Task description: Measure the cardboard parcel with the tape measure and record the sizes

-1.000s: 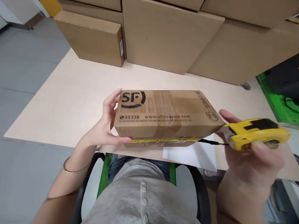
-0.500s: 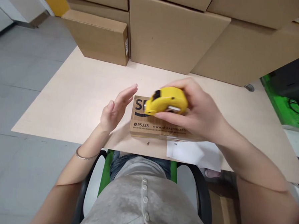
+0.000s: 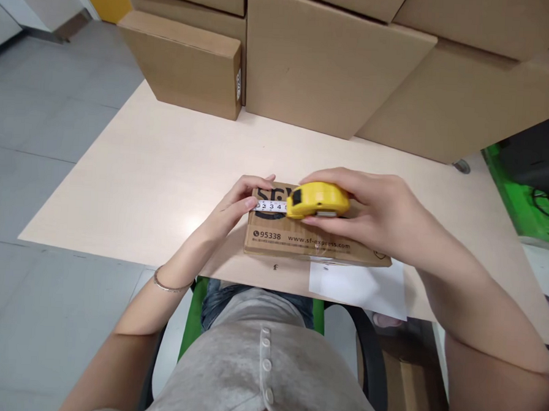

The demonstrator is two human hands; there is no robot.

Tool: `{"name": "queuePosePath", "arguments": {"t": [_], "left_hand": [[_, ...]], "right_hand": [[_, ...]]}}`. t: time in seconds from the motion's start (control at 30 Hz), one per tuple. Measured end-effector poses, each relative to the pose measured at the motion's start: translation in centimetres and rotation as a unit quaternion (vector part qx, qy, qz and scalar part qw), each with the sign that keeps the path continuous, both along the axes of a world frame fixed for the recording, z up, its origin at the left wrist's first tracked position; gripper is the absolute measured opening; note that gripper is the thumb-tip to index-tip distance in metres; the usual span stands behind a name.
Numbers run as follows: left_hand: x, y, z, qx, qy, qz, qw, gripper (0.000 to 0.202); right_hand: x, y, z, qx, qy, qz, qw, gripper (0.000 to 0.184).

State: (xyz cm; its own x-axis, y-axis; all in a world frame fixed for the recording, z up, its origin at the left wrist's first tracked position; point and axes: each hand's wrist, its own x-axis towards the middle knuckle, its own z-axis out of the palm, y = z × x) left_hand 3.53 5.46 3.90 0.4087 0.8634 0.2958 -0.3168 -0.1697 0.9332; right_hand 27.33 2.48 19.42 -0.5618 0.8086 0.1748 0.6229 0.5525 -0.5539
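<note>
A flat brown SF Express carton (image 3: 309,244) lies on the pale wooden table (image 3: 142,180) near its front edge. My right hand (image 3: 370,213) is wrapped round a yellow tape measure (image 3: 318,199) held over the carton's top. A short length of white tape blade (image 3: 271,206) runs left from the case. My left hand (image 3: 240,207) pinches the blade's end at the carton's left edge.
Large brown cardboard boxes (image 3: 328,61) are stacked along the table's back, with a smaller one (image 3: 190,66) at the left. A white sheet of paper (image 3: 357,288) lies at the front edge right of the carton. A green bin (image 3: 528,194) stands at the right.
The carton went from tilted up to lying flat. My right hand brought the tape measure from the right onto the carton. My left hand went from open to pinching the pulled-out blade.
</note>
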Motion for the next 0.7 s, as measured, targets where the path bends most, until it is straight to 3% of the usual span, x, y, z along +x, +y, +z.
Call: {"name": "queuePosePath", "arguments": {"t": [0.13,0.33,0.43,0.7], "left_hand": [[-0.3,0.2,0.2,-0.003,-0.002,-0.026,1.0,0.028],[-0.4,0.3,0.3,-0.006,0.002,-0.014,1.0,0.03],[-0.4,0.1,0.4,-0.01,0.0,-0.007,1.0,0.028],[-0.2,-0.3,1.0,-0.013,-0.007,0.007,1.0,0.027]], "right_hand": [[5.8,-1.6,0.1,-0.022,-0.007,-0.06,0.998,0.035],[13.3,-4.7,-1.5,-0.023,0.026,-0.182,0.983,0.033],[14.4,-5.4,-2.2,-0.033,0.051,-0.222,0.973,0.035],[15.2,-5.7,-3.3,-0.054,0.072,-0.235,0.968,0.036]]}}
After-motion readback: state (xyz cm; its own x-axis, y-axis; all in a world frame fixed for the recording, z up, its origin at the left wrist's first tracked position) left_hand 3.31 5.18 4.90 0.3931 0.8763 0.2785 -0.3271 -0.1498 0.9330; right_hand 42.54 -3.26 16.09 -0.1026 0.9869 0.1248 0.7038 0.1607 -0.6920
